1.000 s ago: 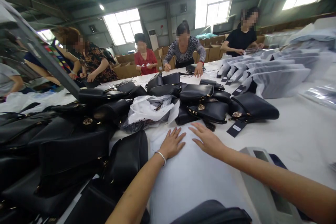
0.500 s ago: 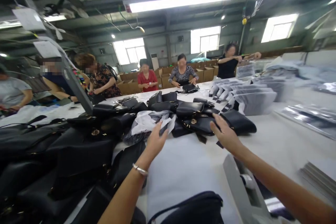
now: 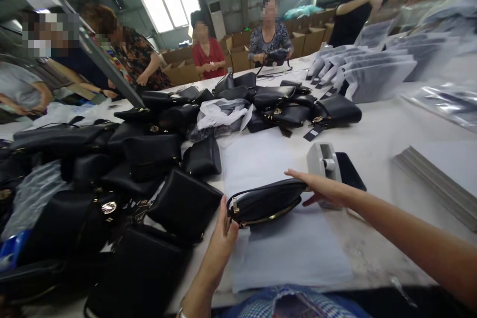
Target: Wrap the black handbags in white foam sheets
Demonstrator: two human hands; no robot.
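Note:
A black handbag [image 3: 270, 203] with a gold zip and a strap lies across white sheets [image 3: 257, 159] on the table in front of me. At its left end, by the strap fitting, my left hand [image 3: 219, 246] holds it, thumb toward me. My right hand [image 3: 326, 190] is around the opposite end, its fingers partly behind the bag. Close to the left hand rests another black bag [image 3: 188, 203]. Beyond my right hand stands a grey-white tape dispenser [image 3: 323, 159], and a dark flat phone-like object [image 3: 350, 171] lies beside it.
Many black handbags [image 3: 152, 156] are piled on the left, some with gold emblems. Clear plastic [image 3: 223, 114] lies among those ahead. Wrapped bags [image 3: 380, 77] stand at the back right, with stacked grey boards [image 3: 436, 189] nearer. Several co-workers work across the table, and a slanted metal post [image 3: 108, 64] rises at left.
My view has tilted down. Both hands have come back from reaching over the table to the black handbag, which now lies farther forward on the sheets between them.

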